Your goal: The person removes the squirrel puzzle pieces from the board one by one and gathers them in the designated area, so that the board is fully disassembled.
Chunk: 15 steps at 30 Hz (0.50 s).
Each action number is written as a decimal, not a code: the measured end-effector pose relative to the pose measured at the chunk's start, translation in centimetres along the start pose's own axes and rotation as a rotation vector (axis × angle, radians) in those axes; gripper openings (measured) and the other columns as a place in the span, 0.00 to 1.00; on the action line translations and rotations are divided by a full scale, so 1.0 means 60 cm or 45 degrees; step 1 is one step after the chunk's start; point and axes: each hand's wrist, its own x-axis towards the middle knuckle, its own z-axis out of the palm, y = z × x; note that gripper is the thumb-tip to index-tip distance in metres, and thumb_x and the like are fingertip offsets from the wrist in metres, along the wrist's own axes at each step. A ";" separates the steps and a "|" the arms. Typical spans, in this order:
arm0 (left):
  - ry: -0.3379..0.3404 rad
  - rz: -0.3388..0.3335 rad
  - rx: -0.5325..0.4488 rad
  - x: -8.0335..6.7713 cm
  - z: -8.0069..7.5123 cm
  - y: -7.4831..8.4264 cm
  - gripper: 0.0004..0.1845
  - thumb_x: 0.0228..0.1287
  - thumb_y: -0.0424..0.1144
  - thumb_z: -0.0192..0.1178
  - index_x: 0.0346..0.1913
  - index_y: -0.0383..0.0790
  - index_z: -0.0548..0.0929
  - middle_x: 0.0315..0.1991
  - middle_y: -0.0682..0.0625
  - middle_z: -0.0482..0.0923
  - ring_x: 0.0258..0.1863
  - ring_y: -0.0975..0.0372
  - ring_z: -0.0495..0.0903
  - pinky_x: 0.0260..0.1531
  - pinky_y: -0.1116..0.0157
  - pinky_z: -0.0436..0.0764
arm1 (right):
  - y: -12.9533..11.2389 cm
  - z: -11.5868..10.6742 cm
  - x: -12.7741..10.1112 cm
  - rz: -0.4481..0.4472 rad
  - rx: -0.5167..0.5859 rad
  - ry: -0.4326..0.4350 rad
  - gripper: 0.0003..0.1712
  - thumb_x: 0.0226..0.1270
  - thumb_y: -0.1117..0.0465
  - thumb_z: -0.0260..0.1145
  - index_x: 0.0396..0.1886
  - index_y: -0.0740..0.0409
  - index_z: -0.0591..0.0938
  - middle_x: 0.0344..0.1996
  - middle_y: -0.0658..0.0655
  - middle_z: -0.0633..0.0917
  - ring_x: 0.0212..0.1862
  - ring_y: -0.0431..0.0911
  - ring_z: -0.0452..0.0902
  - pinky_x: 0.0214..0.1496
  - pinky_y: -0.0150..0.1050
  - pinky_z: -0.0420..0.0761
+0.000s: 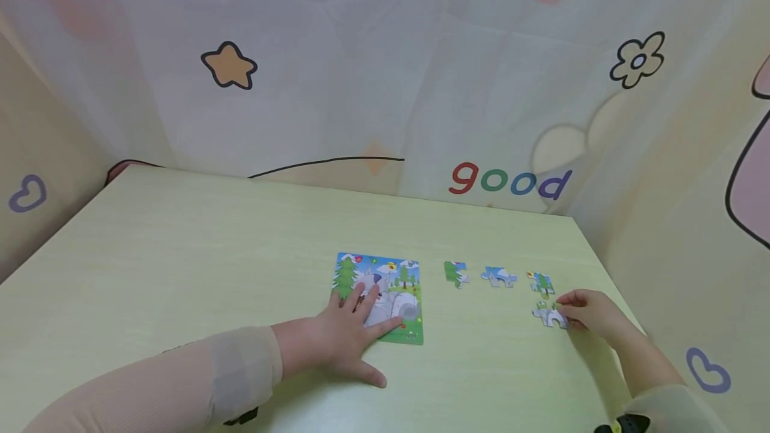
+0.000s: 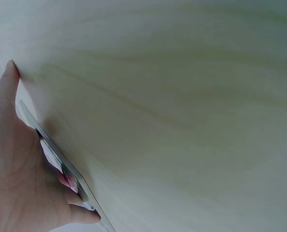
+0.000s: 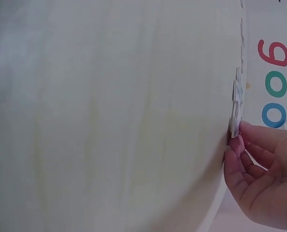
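Note:
My left hand (image 1: 349,336) lies with fingers spread on a picture puzzle (image 1: 412,334), which shows a grey animal, trees and a blue sky. The thumb rests on the table beside it. In the left wrist view the puzzle board (image 2: 70,169) appears edge-on under the fingers. Over at the right, my right hand (image 1: 592,313) pinches the side of a white and green puzzle piece (image 1: 546,316) between thumb and fingers. Just behind that piece lies another puzzle piece (image 1: 541,282) with a tree; whether the two touch I cannot tell.
Two more loose pieces lie between the puzzle and my right hand: a green tree piece (image 1: 455,273) and a blue and white piece (image 1: 498,276). The pale table (image 1: 180,252) ends at a printed curtain (image 1: 337,85) behind and at both sides.

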 end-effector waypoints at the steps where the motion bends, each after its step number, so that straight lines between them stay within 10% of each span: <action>1: -0.002 -0.001 -0.001 0.001 0.000 0.000 0.48 0.47 0.80 0.42 0.72 0.70 0.45 0.74 0.40 0.35 0.70 0.42 0.38 0.59 0.39 0.52 | -0.001 0.000 0.000 -0.011 -0.014 0.001 0.14 0.64 0.68 0.59 0.43 0.78 0.74 0.30 0.55 0.79 0.29 0.42 0.72 0.30 0.33 0.75; 15: -0.005 0.005 -0.023 -0.003 -0.005 0.001 0.48 0.48 0.79 0.43 0.72 0.69 0.46 0.73 0.39 0.36 0.70 0.42 0.39 0.59 0.38 0.52 | -0.022 0.007 0.000 -0.047 -0.313 0.058 0.11 0.62 0.68 0.60 0.39 0.75 0.75 0.30 0.61 0.78 0.32 0.49 0.72 0.35 0.40 0.71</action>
